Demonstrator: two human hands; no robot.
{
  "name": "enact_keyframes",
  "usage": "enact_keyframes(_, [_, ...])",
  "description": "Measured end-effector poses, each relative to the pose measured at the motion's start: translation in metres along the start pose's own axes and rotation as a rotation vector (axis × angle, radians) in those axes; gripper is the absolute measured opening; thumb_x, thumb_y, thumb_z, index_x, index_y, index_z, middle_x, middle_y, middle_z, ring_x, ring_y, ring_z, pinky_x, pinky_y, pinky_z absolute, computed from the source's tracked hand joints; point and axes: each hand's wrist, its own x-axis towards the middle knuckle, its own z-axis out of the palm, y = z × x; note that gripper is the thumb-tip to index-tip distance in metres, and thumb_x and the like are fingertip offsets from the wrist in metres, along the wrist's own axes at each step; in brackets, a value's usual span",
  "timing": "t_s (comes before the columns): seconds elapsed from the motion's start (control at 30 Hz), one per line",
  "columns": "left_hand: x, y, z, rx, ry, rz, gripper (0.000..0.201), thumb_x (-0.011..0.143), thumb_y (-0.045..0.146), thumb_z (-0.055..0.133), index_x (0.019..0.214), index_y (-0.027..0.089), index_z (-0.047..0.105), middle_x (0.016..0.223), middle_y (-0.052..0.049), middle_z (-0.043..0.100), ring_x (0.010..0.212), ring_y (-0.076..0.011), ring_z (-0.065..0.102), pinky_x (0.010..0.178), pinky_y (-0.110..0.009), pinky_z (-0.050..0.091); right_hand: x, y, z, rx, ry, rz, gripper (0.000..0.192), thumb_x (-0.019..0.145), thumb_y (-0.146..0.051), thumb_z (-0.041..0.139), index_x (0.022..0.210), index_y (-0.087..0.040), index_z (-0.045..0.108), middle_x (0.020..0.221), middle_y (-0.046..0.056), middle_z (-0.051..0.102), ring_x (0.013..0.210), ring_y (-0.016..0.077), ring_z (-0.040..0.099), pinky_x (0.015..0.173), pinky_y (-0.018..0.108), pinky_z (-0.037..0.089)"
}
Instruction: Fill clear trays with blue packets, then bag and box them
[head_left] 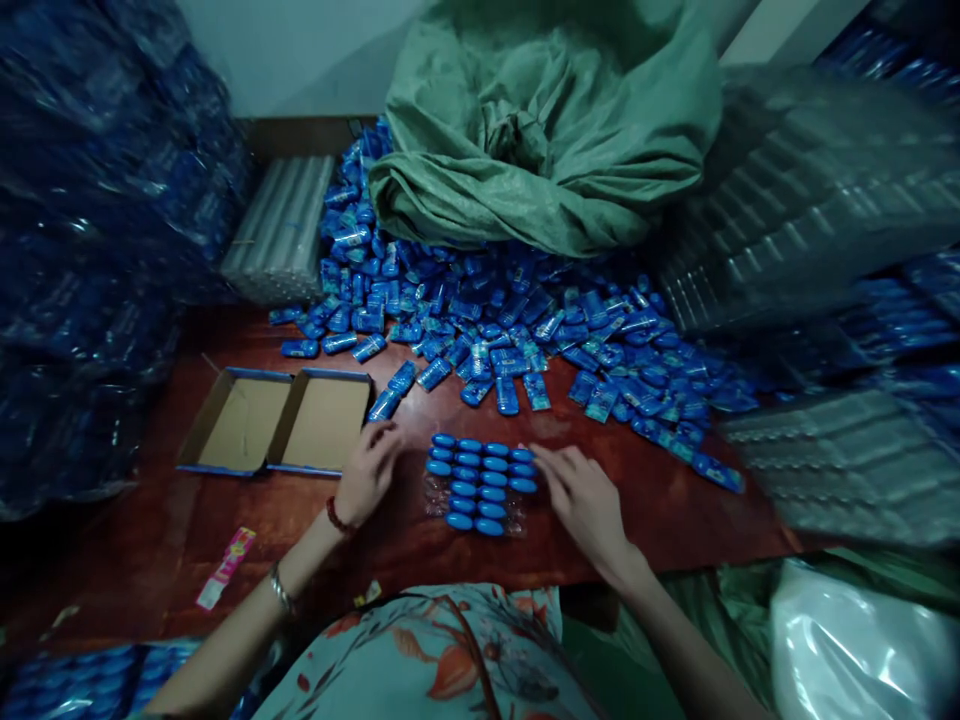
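A clear plastic tray (512,515) lies on the table before me, with rows of glossy blue oval pieces (465,488) in it. Some slots at its lower left and lower right hold no blue piece. My right hand (589,500) is at the tray's right side, thumb and fingertips closed at a blue oval piece (521,470) in the right column. My left hand (369,470) is left of the tray, its fingers loosely bent and apart, close to a blue wrapped packet (385,404). Whether the fingertips touch that packet is hard to see.
Behind the tray spreads a heap of blue packets (510,330) beneath a green sack (547,150). Two shallow cardboard boxes (280,430) lie left. Stacked clear trays (281,230) stand behind them, with more trays (832,460) at right. A pink strip (227,568) lies front left.
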Motion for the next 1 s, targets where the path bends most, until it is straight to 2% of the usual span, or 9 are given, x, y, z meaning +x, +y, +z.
enact_keyframes(0.07, [0.017, -0.019, 0.002, 0.129, 0.014, -0.187, 0.030, 0.090, 0.022, 0.042, 0.116, 0.015, 0.056, 0.100, -0.012, 0.058, 0.093, -0.0215, 0.057, 0.079, -0.035, 0.050, 0.027, 0.012, 0.011, 0.112, 0.018, 0.142, 0.033, 0.096, -0.035, 0.036, 0.104, -0.020, 0.065, 0.093, 0.007, 0.068, 0.085, 0.0179, 0.062, 0.076, 0.029, 0.044])
enact_keyframes(0.13, [0.034, -0.032, 0.007, 0.354, -0.108, -0.291, 0.031, 0.086, 0.028, 0.050, 0.108, 0.008, 0.059, 0.091, -0.016, 0.060, 0.088, -0.0274, 0.057, 0.075, -0.040, 0.049, 0.058, 0.016, 0.024, 0.119, -0.085, 0.249, 0.034, 0.093, -0.044, 0.042, 0.103, -0.019, 0.063, 0.095, 0.008, 0.068, 0.088, 0.0208, 0.064, 0.076, 0.030, 0.046])
enact_keyframes(0.23, [0.048, -0.033, 0.014, 0.565, -0.253, -0.278, 0.025, 0.082, 0.024, 0.051, 0.096, 0.007, 0.062, 0.093, -0.021, 0.061, 0.089, -0.0315, 0.055, 0.073, -0.043, 0.047, 0.095, 0.011, 0.039, -0.015, -0.282, 0.318, 0.044, 0.085, -0.052, 0.052, 0.111, -0.017, 0.057, 0.096, 0.011, 0.068, 0.088, 0.0246, 0.065, 0.071, 0.032, 0.047])
enact_keyframes(0.37, [0.038, -0.018, 0.013, 0.636, -0.244, -0.198, 0.026, 0.083, 0.010, 0.037, 0.088, 0.010, 0.062, 0.114, -0.022, 0.056, 0.100, -0.0324, 0.052, 0.078, -0.046, 0.044, 0.103, 0.009, 0.046, -0.080, -0.351, 0.349, 0.036, 0.083, -0.038, 0.059, 0.108, -0.012, 0.053, 0.108, 0.017, 0.063, 0.098, 0.0274, 0.062, 0.075, 0.033, 0.048])
enact_keyframes(0.47, [0.020, -0.010, 0.007, 0.641, -0.244, -0.198, 0.029, 0.084, 0.010, 0.034, 0.098, 0.008, 0.060, 0.123, -0.024, 0.050, 0.108, -0.0350, 0.048, 0.080, -0.048, 0.043, 0.079, 0.021, 0.042, 0.134, -0.257, 0.392, 0.025, 0.084, -0.031, 0.055, 0.104, -0.015, 0.054, 0.104, 0.014, 0.064, 0.094, 0.0264, 0.063, 0.076, 0.036, 0.049])
enact_keyframes(0.6, [-0.007, -0.007, 0.005, 0.574, -0.249, -0.178, 0.031, 0.087, 0.010, 0.034, 0.109, 0.010, 0.056, 0.123, -0.020, 0.052, 0.112, -0.0327, 0.046, 0.087, -0.048, 0.040, 0.016, 0.040, 0.024, 0.681, -0.050, 0.599, 0.033, 0.086, -0.044, 0.048, 0.108, -0.019, 0.050, 0.095, 0.009, 0.067, 0.082, 0.0227, 0.067, 0.070, 0.036, 0.055])
enact_keyframes(0.7, [-0.029, -0.007, 0.011, 0.486, -0.286, -0.148, 0.034, 0.086, 0.008, 0.033, 0.111, 0.014, 0.056, 0.112, -0.016, 0.059, 0.106, -0.0289, 0.051, 0.091, -0.049, 0.038, -0.037, 0.044, 0.005, 0.903, -0.050, 0.676, 0.039, 0.086, -0.051, 0.048, 0.109, -0.020, 0.048, 0.096, 0.009, 0.067, 0.085, 0.0222, 0.068, 0.074, 0.039, 0.057])
enact_keyframes(0.87, [-0.053, -0.009, 0.009, 0.254, -0.178, -0.130, 0.032, 0.088, 0.013, 0.038, 0.114, 0.019, 0.057, 0.100, -0.012, 0.062, 0.094, -0.0244, 0.058, 0.085, -0.042, 0.045, -0.083, 0.023, -0.010, 0.830, -0.263, 0.637, 0.035, 0.081, -0.052, 0.057, 0.098, -0.022, 0.051, 0.078, 0.004, 0.069, 0.073, 0.0202, 0.069, 0.068, 0.034, 0.059])
enact_keyframes(1.0, [-0.055, 0.004, -0.014, 0.047, 0.011, -0.222, 0.025, 0.090, 0.026, 0.047, 0.113, 0.019, 0.053, 0.098, -0.008, 0.060, 0.089, -0.0199, 0.060, 0.080, -0.033, 0.051, -0.077, -0.003, 0.003, 0.596, -0.087, 0.456, 0.023, 0.085, -0.043, 0.055, 0.094, -0.021, 0.057, 0.088, 0.006, 0.066, 0.079, 0.0181, 0.066, 0.070, 0.031, 0.058])
